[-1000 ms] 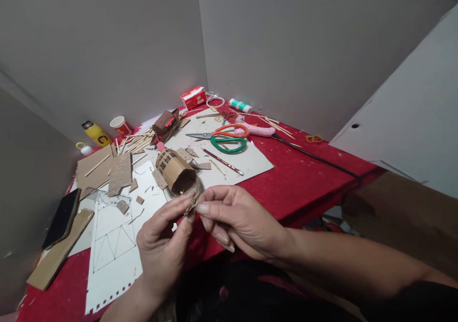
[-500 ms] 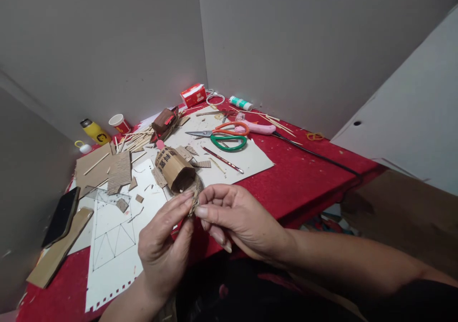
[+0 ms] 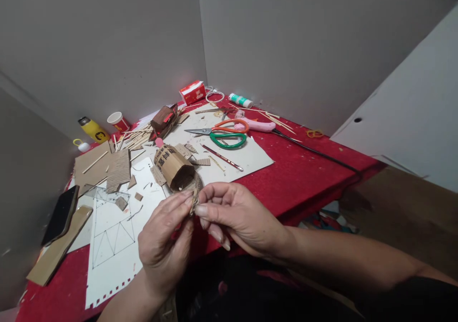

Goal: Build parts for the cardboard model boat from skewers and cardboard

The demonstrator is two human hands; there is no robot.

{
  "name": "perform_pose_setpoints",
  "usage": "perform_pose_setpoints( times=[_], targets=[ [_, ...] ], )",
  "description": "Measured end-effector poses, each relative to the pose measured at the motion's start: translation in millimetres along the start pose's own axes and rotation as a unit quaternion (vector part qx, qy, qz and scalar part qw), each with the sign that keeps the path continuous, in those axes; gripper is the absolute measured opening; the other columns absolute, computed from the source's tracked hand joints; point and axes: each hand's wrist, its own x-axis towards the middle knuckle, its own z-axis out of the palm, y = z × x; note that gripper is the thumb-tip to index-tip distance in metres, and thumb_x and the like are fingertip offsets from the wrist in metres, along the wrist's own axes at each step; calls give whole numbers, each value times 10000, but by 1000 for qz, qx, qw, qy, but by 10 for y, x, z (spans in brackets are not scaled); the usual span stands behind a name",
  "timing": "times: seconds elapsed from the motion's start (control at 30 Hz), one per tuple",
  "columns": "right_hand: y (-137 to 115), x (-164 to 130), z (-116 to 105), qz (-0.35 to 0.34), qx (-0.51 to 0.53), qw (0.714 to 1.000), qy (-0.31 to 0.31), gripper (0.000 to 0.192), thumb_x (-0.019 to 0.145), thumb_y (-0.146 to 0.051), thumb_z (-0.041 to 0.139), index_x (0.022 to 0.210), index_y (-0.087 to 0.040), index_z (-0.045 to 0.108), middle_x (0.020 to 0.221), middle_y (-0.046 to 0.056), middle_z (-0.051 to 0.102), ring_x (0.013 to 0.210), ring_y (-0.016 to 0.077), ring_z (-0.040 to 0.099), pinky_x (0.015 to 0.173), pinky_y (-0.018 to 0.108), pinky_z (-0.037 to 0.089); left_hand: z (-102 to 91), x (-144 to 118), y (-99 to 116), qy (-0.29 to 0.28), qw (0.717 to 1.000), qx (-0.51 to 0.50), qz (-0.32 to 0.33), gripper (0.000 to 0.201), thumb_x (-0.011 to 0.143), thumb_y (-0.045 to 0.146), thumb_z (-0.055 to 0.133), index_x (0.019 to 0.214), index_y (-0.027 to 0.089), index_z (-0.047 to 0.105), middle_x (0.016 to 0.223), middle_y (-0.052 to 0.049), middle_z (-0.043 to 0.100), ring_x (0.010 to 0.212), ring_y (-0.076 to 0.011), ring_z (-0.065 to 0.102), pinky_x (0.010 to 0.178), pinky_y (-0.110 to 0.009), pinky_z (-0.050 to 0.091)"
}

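Between my two hands, over the table's front edge, is a narrow, curved strip of corrugated cardboard [image 3: 195, 199]. My left hand [image 3: 166, 238] pinches it from the left, thumb below and fingers above. From the right, my right hand [image 3: 238, 217] grips the same strip between thumb and index finger, its other fingers curled underneath. Just beyond my fingertips lies a rolled cardboard barrel [image 3: 174, 167] with dark printed characters, its open end towards me. The strip's far end reaches close to that opening; whether they touch I cannot tell.
Scissors [image 3: 216, 133] with orange and green handles, a pencil [image 3: 222, 157] and a pink glue gun [image 3: 255, 123] lie beyond my hands. A drawn paper sheet [image 3: 118, 260], a phone [image 3: 60, 214] and cardboard scraps [image 3: 119, 169] are leftward. A paper cup [image 3: 119, 121] and yellow bottle [image 3: 93, 129] stand behind.
Almost nothing differs. Both hands keep their pinch on the cardboard strip, with only a slight shift of the fingers and of the whole view.
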Motion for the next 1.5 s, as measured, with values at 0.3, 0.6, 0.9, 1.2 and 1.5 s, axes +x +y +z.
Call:
perform_pose_setpoints(
  times=[0.3,0.6,0.9,1.2,1.5],
  targets=[
    [-34,8,21,-1,-17,1000,7,258,672,-278,794,709,-146,576,522,-52,617,323,28,463,302,117,361,16,21,33,-14,999,-29,-18,533,751,-19,669,1184,292,676,1110,-43,736,1017,-231,679,884,-416,553],
    [-48,-48,35,-120,-261,956,54,108,702,-161,649,702,-176,543,565,-67,488,448,39,431,412,161,369,-65,192,175,-30,970,-103,-216,196,760,129,732,898,259,780,922,-17,779,877,-167,723,805,-259,596],
    [-56,-95,44,-222,-436,872,21,89,767,-187,577,684,-185,544,567,-36,498,488,69,440,460,198,387,-132,293,243,-60,968,-82,-228,108,742,119,732,778,208,781,790,-24,780,695,-156,731,647,-207,609],
    [-75,-97,25,-266,-486,832,10,83,778,-147,572,698,-173,570,577,-22,554,497,70,489,478,184,426,-201,239,204,-105,971,-86,-195,319,782,94,702,1068,232,707,949,-17,773,800,-134,740,742,-186,601],
    [-88,-69,5,-315,-518,795,1,97,769,-112,582,691,-170,581,568,-16,591,482,72,531,467,170,440,-227,367,216,-130,952,-117,-252,133,760,83,704,825,192,743,745,-6,761,636,-123,707,611,-164,570]
  ],
)
